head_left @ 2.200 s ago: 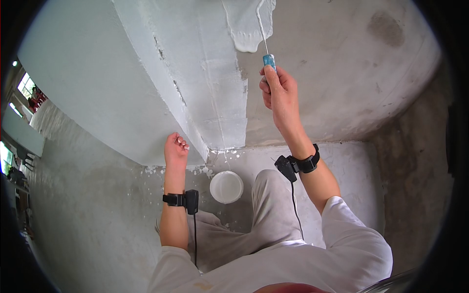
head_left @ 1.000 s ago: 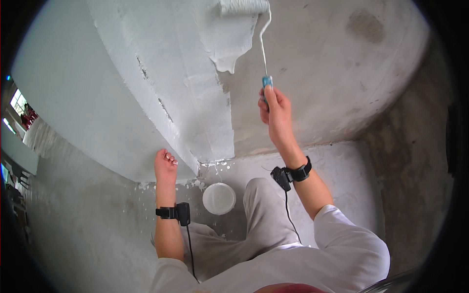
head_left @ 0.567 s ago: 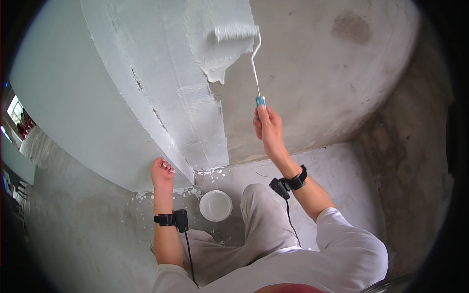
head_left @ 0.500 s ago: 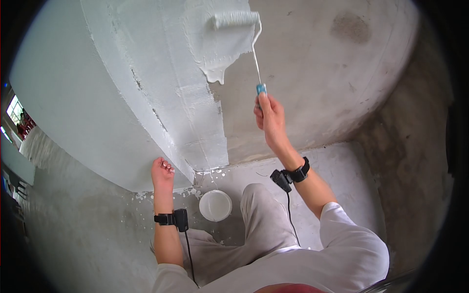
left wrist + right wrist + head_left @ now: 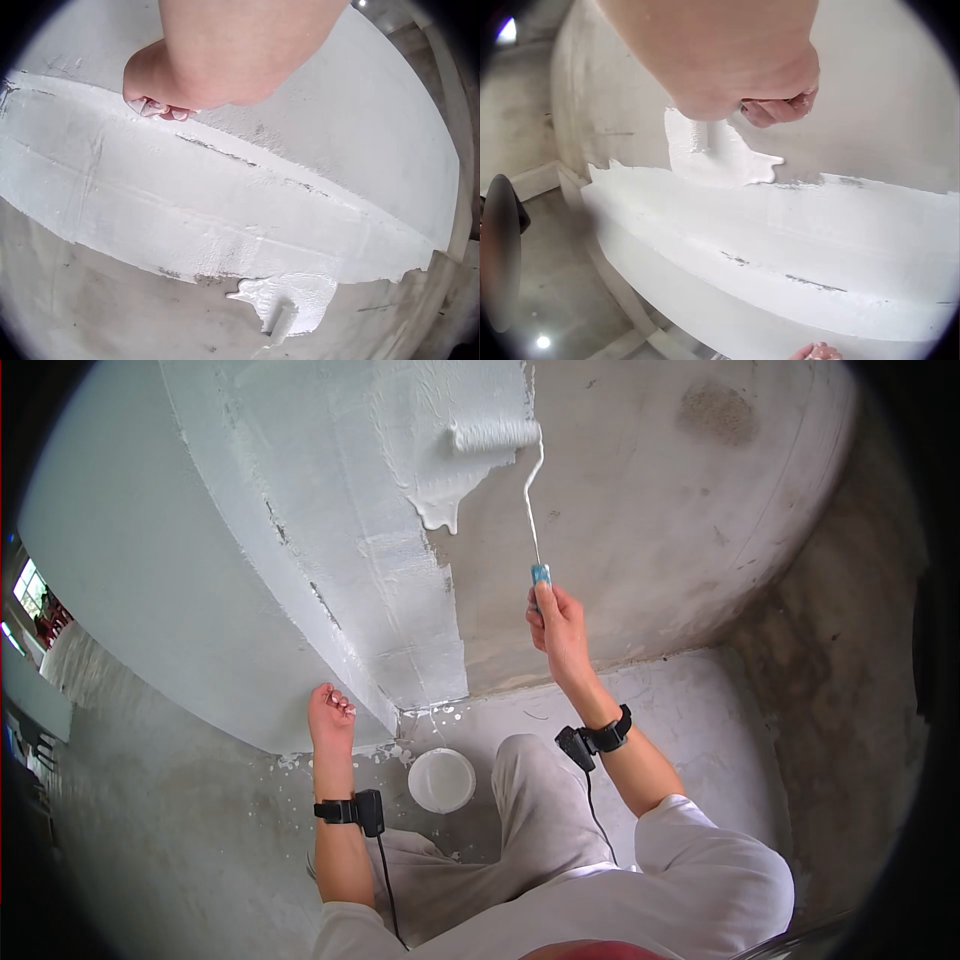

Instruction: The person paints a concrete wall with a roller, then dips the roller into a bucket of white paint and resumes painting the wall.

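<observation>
My right hand grips the blue handle of a paint roller, thumb along its top in the head view. The white roller sleeve lies over a thick, wet patch of white paint on the wall. In the left wrist view, the roller overlaps the lower part of that patch. The right wrist view has my right hand partly covering the roller. My left hand is beside the pale wall at the left, fingers loosely curled, holding nothing, with white paint on the fingertips.
A white bucket stands on the floor by my knee, below the wall corner. Paint spots dot the floor around it. Bare grey wall extends right of the painted strip. Cables run from both wrist cameras.
The roller has come down into view from above, moved up slightly, then dropped again and shifted a little right, along with my right hand. My left hand stays loosely curled by the wall.
</observation>
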{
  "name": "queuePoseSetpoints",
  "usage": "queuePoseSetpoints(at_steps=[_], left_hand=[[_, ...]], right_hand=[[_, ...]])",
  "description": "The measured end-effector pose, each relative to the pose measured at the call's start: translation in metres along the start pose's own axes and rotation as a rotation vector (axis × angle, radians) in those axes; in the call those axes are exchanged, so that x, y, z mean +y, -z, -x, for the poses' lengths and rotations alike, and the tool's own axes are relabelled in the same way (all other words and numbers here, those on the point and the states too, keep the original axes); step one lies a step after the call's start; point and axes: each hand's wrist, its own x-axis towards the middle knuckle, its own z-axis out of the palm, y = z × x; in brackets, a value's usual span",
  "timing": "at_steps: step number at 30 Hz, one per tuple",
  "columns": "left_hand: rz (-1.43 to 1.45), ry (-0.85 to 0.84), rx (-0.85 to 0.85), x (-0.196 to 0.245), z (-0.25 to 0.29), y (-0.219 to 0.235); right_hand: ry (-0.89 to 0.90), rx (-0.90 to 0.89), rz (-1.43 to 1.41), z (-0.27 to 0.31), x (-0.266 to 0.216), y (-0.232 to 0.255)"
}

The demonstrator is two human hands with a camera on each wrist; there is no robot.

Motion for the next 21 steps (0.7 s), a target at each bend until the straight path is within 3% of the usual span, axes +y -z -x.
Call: queuePoseSetpoints(at_steps=[5, 9, 15, 21], left_hand=[[0.027, 0.019, -0.007, 0.003, 0.004, -0.002], [0.016, 0.009, -0.009, 0.000, 0.002, 0.000], [0.017, 0.011, -0.024, 0.001, 0.005, -0.003], [0.017, -0.008, -0.018, 0.003, 0.006, -0.003]], right_hand=[[-0.017, 0.038, 0.031, 0.012, 0.008, 0.001], [0.017, 0.024, 0.033, -0.008, -0.032, -0.015], [0.155, -0.066, 0.112, -0.031, -0.080, -0.055], [0.277, -0.136, 0.206, -0.049, -0.081, -0.083]])
